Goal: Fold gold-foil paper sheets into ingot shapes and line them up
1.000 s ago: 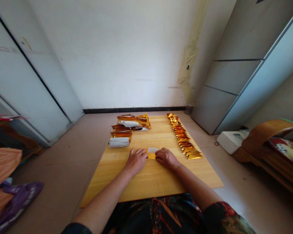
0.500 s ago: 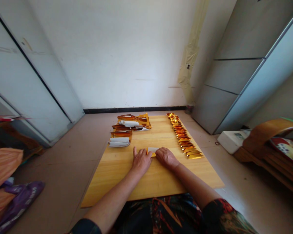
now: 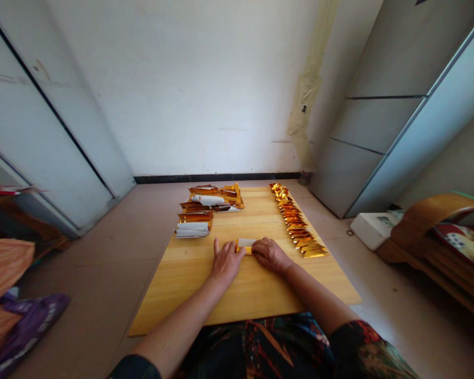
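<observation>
A small sheet of gold foil paper, its pale back facing up and a gold strip along its near edge, lies on the wooden board in front of me. At its left end my left hand grips the edge between thumb and fingertips, while the little finger sticks out. My right hand, fingers curled in, holds the right end down; the fingertips are partly hidden. Along the board's right side runs a row of folded gold paper pieces. Stacks of gold and white paper lie at the far left.
The wooden board reaches almost to my lap. Beyond it stands a white wall, with a grey refrigerator at the right. A wooden chair and a white box are on the right; orange and purple bags lie left.
Both hands stay at the two ends of the gold foil paper. A little more of the gold near edge shows between them. The view has shifted very slightly.
</observation>
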Demonstrator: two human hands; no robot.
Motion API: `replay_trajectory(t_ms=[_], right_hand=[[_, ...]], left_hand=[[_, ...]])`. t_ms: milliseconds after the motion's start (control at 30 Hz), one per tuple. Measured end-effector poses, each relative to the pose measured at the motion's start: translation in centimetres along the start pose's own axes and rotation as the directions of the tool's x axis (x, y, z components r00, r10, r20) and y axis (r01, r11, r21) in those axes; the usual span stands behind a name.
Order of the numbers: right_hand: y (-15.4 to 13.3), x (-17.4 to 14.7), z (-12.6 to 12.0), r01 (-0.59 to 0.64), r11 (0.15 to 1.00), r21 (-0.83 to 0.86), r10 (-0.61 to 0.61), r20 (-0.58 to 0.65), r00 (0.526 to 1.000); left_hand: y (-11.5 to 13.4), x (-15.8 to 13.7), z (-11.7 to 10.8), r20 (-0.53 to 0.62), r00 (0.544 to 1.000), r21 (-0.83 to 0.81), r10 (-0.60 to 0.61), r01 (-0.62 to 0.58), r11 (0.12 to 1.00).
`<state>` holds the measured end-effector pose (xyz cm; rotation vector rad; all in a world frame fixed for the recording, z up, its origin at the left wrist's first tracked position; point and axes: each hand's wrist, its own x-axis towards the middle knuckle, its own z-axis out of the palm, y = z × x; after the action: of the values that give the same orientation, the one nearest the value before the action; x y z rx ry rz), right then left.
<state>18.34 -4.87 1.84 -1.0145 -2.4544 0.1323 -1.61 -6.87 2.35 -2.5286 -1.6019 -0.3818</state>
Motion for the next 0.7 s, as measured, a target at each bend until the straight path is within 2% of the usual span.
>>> replay_trajectory(t_ms=[233, 467, 700], right_hand=[[0.8, 0.5, 0.9, -0.073, 0.997, -0.003, 0.073, -0.052, 0.996], [1.5, 1.3, 0.7, -0.155, 0.986, 0.068, 0.153, 0.039, 0.987], [0.1, 2.9, 0.2, -0.353, 0.931, -0.095, 0.364, 0.156, 0.918]], left_hand=[[-0.5, -0.1, 0.2, 0.008, 1.0, -0.007, 0.014, -0.014, 1.0], [-0.5, -0.4, 0.0, 0.027, 0.999, -0.024, 0.017, -0.017, 1.0], [-1.2, -0.6, 0.1, 0.047, 0.995, -0.006, 0.087, -0.086, 0.996]])
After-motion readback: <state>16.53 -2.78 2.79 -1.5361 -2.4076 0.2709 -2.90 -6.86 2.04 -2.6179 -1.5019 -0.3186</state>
